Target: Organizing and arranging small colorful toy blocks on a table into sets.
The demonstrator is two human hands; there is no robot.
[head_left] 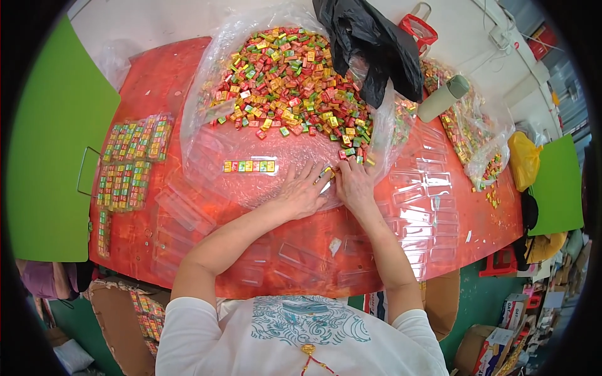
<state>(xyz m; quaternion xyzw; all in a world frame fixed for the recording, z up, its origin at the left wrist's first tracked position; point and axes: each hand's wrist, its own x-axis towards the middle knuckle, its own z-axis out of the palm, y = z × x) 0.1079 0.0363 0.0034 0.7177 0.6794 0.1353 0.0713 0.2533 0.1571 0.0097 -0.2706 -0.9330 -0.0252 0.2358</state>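
My left hand (303, 192) lies over the clear plastic sheet with its fingers stretched out and apart. Its index fingertip touches a small yellow wrapped block (325, 174) between my two hands. My right hand (355, 186) is bent beside it, with the fingertips closed on small wrapped blocks at the near edge of the pile; the fingers partly hide these. A single row of coloured blocks (249, 166) lies left of my hands, seemingly in a clear narrow tray. Beyond my hands spreads a large heap of red, yellow, green and orange wrapped blocks (295, 81) in an opened clear bag.
Clear empty trays (426, 207) cover the red table (251, 276) at right, with more at near left. Filled trays (128, 163) are stacked at far left. A black plastic bag (376, 44), a pale green bottle (444, 98) and another bag of blocks (467, 131) stand at far right.
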